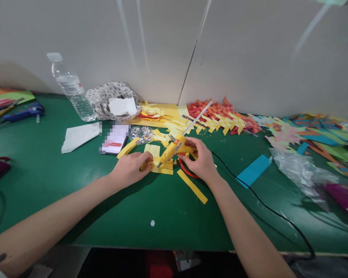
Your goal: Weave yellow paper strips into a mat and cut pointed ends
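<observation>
My right hand is wrapped round a yellow hot glue gun, with a clear glue stick sticking out of its back. The nozzle points down and left, close above a piece of yellow paper strips on the table. At the left side of this piece, my left hand has its fingers pinched on a yellow paper strip. Red-handled scissors lie partly hidden under my right hand. A loose yellow strip lies nearer to me.
Behind my hands are a phone, a dish of googly eyes and a patterned cloth bag. A water bottle stands left. Woven paper fish line the wall. A black cord, blue paper and plastic bags lie right.
</observation>
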{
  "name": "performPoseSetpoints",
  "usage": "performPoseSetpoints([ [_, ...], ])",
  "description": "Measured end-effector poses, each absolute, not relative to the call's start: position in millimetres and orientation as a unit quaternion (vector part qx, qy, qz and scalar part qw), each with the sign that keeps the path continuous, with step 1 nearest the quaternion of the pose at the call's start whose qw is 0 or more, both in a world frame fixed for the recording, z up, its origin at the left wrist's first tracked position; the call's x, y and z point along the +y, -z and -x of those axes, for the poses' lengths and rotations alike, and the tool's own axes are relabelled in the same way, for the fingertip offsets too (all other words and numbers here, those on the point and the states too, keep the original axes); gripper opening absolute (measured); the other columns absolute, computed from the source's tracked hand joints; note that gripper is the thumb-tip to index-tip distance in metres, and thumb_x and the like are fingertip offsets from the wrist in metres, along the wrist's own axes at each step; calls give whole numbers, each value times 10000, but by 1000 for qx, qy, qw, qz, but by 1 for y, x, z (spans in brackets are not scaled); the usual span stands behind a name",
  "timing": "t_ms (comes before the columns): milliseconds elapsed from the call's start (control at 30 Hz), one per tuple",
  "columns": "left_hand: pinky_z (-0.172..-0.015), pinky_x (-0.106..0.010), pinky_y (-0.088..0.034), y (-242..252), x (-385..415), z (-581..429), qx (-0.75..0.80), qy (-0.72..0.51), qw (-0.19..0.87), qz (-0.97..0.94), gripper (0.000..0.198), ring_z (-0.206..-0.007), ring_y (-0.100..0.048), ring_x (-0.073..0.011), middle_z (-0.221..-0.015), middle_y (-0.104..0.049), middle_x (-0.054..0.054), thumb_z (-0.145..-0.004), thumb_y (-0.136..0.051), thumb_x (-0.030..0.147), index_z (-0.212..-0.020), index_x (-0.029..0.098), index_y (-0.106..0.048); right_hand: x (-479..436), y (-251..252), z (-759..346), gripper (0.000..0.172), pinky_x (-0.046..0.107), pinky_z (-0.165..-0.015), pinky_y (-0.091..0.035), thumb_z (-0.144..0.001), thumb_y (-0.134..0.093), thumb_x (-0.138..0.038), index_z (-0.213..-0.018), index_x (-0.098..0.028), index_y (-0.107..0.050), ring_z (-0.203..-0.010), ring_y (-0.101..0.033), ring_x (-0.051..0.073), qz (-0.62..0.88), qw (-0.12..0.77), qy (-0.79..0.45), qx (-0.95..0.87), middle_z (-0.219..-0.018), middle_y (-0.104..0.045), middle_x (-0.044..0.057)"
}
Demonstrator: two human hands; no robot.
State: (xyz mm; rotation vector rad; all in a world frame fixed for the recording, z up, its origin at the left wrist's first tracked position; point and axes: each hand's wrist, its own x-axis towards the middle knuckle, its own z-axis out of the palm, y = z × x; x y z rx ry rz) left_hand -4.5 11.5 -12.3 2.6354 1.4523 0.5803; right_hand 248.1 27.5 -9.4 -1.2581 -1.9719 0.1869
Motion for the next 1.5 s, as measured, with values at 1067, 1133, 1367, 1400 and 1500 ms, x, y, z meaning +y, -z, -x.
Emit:
performPoseSetpoints([
  [1067,-499,-230,-361,13,12,5,477,-182,34,-859,148,-663,-635,-151,-806,-687,-2,-852,-465,332,-924,219,-529,29,10,-249,481,409,-796,-516,-734,-644,-229,-1180,-241,-466,-957,-601,245,487,417,-50,-765,-1057,-593,81],
  [1133,-501,-229,-365,12,12,4,479,-186,31,-857,150,-662,-637,-150,-804,-688,-5,-850,-468,333,-923,218,-533,29,10,-249,462,413,-795,-513,-725,-652,-230,-1155,-240,-482,-955,-601,248,486,394,-62,-778,-1045,-597,78],
  [1367,-529,-231,-388,12,12,4,476,-192,33,-858,149,-679,-642,-152,-806,-690,-6,-854,-471,331,-913,213,-539,29,10,-249,498,417,-790,-511,-717,-660,-241,-1176,-244,-467,-938,-606,247,503,411,-78,-756,-1041,-602,77],
  [1400,-530,-232,-388,12,12,4,476,-192,33,-858,149,-682,-642,-153,-809,-689,-7,-855,-470,331,-913,212,-539,29,10,-249,494,414,-795,-509,-720,-657,-241,-1177,-242,-467,-953,-603,249,501,399,-84,-764,-1046,-600,79],
  [1500,-532,-234,-388,12,12,4,477,-191,33,-857,150,-690,-642,-155,-814,-688,-9,-860,-463,332,-910,212,-538,29,9,-250,478,417,-814,-502,-707,-664,-233,-1150,-230,-486,-958,-602,251,499,371,-85,-778,-1028,-606,78],
])
